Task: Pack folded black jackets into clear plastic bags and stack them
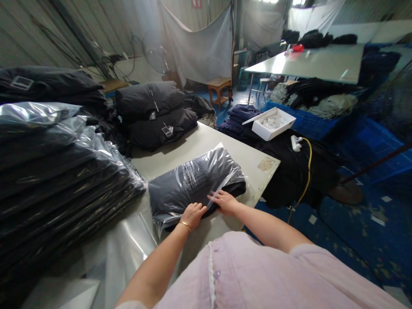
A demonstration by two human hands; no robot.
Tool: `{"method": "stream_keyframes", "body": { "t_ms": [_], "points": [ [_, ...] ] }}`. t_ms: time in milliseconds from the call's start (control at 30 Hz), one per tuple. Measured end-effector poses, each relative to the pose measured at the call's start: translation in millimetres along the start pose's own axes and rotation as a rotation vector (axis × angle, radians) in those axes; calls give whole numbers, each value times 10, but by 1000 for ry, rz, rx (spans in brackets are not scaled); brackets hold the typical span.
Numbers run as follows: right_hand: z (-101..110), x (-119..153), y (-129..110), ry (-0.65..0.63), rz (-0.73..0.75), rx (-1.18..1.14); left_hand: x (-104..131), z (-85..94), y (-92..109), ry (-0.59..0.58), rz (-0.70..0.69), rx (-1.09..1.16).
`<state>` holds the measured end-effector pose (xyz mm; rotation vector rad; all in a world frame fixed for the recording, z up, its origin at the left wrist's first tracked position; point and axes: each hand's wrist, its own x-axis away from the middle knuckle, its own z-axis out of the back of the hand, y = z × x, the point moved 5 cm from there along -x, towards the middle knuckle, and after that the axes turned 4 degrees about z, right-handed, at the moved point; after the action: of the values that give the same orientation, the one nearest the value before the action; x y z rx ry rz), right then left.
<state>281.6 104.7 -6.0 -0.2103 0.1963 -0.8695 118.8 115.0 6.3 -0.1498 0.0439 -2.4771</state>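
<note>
A folded dark garment in a clear plastic bag (193, 178) lies on the pale table (238, 148) in front of me. My left hand (193, 214) is at the bag's near edge, its fingers closed on the plastic. Just right of it, my right hand (224, 201) rests on the same edge with its fingers apart, touching the bag's flap. Part of the dark cloth shows beyond the flap at the near right.
A tall stack of bagged garments (58, 171) stands at left, above loose clear bags (128, 240). Folded black garments (154, 111) lie behind. To the right are a white box (273, 124), a yellow cable (309, 165) and blue crates (370, 141).
</note>
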Motion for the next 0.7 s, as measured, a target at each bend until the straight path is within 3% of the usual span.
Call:
{"method": "stream_keyframes", "body": {
  "t_ms": [100,200,267,333,400,467,533,600,700],
  "points": [
    [110,58,53,2,-6,-18,-17,-56,7,-17,36,-4],
    [279,299,279,81,-90,35,-42,-80,7,-41,53,-1],
    [354,611,545,159,-222,108,-45,-80,4,-56,65,1],
    [356,1035,876,216,-474,175,-34,-70,8,-63,86,3],
    [253,1419,1080,169,-547,186,-12,-51,24,-59,106,13],
    [132,1686,1136,106,-496,168,15,-29,45,-42,129,31],
    [99,1834,1104,123,-490,177,36,-13,64,-20,157,52],
    [151,1853,1014,193,-513,191,39,-10,79,-5,187,61],
    [250,1667,794,249,-457,154,10,-31,102,-10,216,45]
  ]
}}
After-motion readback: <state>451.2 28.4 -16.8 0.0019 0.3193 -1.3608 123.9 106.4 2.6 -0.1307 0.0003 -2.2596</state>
